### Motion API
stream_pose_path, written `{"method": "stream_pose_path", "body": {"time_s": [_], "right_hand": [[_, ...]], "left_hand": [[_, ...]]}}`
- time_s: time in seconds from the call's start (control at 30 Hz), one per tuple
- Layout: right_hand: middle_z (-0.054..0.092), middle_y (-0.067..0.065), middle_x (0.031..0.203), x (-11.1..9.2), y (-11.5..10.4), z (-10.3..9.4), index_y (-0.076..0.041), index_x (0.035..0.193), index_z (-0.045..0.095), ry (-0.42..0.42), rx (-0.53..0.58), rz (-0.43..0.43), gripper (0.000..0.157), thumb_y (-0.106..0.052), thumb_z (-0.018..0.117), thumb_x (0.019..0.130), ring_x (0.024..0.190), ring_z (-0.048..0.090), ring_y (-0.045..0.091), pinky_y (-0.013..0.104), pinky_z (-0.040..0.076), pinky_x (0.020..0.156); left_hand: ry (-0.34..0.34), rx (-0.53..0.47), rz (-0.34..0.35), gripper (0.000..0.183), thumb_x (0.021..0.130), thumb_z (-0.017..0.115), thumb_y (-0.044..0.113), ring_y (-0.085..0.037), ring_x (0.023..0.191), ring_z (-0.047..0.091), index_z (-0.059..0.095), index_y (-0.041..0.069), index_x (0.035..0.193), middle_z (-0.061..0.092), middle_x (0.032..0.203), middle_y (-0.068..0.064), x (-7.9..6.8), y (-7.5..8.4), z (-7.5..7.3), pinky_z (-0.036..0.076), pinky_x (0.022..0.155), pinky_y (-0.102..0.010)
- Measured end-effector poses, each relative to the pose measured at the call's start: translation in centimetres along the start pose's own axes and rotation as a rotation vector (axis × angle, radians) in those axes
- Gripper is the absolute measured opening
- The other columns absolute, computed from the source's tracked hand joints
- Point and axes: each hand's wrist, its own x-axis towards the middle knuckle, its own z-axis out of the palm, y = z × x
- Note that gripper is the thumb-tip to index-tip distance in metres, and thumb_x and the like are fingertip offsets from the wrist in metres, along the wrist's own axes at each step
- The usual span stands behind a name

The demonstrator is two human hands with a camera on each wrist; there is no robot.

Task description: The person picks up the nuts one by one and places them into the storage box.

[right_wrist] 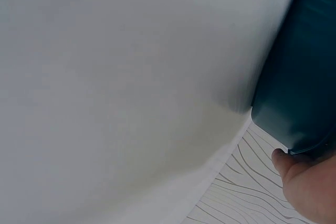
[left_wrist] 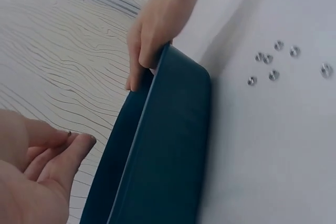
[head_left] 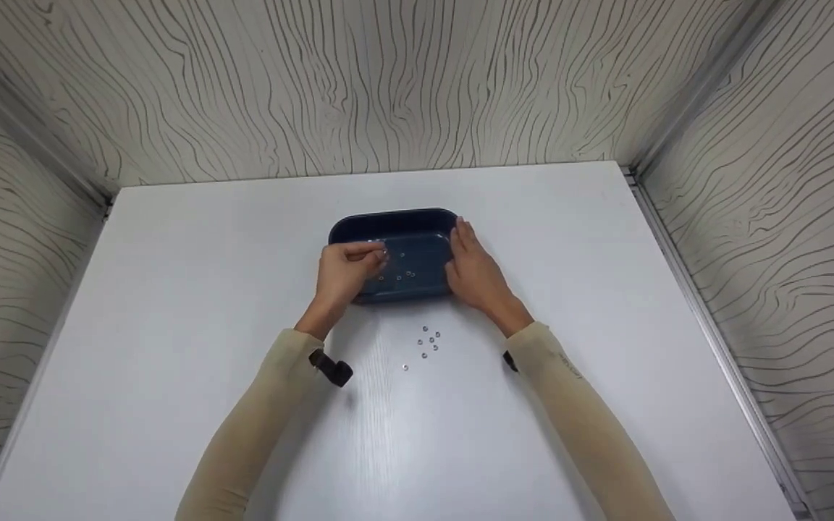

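A dark blue rectangular tray (head_left: 424, 293) holds several small metal nuts (head_left: 399, 278) on its bottom. Over its left part, my left hand (head_left: 344, 273) pinches a small metal nut (head_left: 385, 252) between thumb and fingertips. In the left wrist view, those fingertips sit just beside the tray's rim (left_wrist: 137, 135). My right hand (head_left: 476, 275) grips the right end of the tray, its fingers over the rim. Between the forearms, several more shiny nuts (head_left: 431, 340) lie loose on the white table in front of the tray.
The white table (head_left: 192, 289) reaches back to a panel with a wood-grain pattern (head_left: 359, 87). Similar panels stand at left and right, with metal rails along the corners. A black wrist camera (head_left: 334, 367) sticks out from the left sleeve.
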Motion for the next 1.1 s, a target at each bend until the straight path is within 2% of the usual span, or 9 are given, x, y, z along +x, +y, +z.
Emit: {"method": "stream_pose_path", "body": {"time_s": [0.13,0.33,0.5,0.77,0.93,1.1], "right_hand": [[0.019,0.029,0.172,0.0,0.1,0.1,0.015,0.157,0.031,-0.002,-0.001,0.001,0.061,-0.012,0.049,0.105,0.162,0.022,0.041,0.052,0.026,0.133],[0.019,0.029,0.172,0.0,0.1,0.2,0.016,0.157,0.03,-0.002,0.001,0.0,0.061,-0.012,0.05,0.105,0.162,0.022,0.041,0.053,0.026,0.132],[0.018,0.028,0.173,0.0,0.1,0.2,0.015,0.157,0.03,-0.005,0.01,0.01,0.061,-0.012,0.049,0.105,0.163,0.021,0.041,0.052,0.026,0.133],[0.018,0.028,0.173,0.0,0.0,0.3,0.014,0.157,0.029,-0.008,-0.001,0.023,0.061,-0.013,0.046,0.106,0.163,0.02,0.039,0.05,0.025,0.134],[0.018,0.027,0.173,0.0,0.0,0.3,0.014,0.157,0.031,0.005,0.014,0.021,0.06,-0.012,0.048,0.105,0.163,0.021,0.04,0.052,0.027,0.133],[0.018,0.027,0.173,0.0,0.0,0.2,0.014,0.157,0.031,0.002,0.019,0.019,0.061,-0.013,0.048,0.105,0.163,0.021,0.039,0.051,0.026,0.133]], "left_hand": [[0.015,-0.119,-0.078,0.03,0.097,0.067,-0.004,-0.035,0.115,0.076,0.069,-0.014,0.125,0.071,0.126,-0.034,0.5,-0.2,0.1,0.064,0.092,-0.027],[0.082,-0.139,-0.161,0.031,0.096,0.068,-0.004,-0.02,0.102,0.079,0.07,-0.012,0.126,0.073,0.125,-0.028,1.1,-0.4,0.1,0.064,0.091,-0.027],[0.125,-0.17,-0.214,0.032,0.097,0.066,-0.004,-0.02,0.102,0.078,0.068,-0.013,0.127,0.07,0.129,-0.029,1.4,-0.5,0.0,0.064,0.09,-0.025],[0.169,-0.23,-0.242,0.032,0.098,0.064,-0.006,-0.035,0.123,0.072,0.067,-0.014,0.128,0.068,0.133,-0.03,1.6,-0.4,0.2,0.063,0.094,-0.027],[0.183,-0.287,-0.243,0.035,0.099,0.063,-0.007,-0.033,0.122,0.073,0.064,-0.014,0.133,0.065,0.137,-0.031,1.8,-0.4,0.2,0.063,0.093,-0.024],[0.167,-0.294,-0.233,0.036,0.098,0.064,-0.008,-0.023,0.108,0.077,0.063,-0.015,0.133,0.065,0.137,-0.032,1.5,-0.3,0.2,0.063,0.092,-0.024]]}}
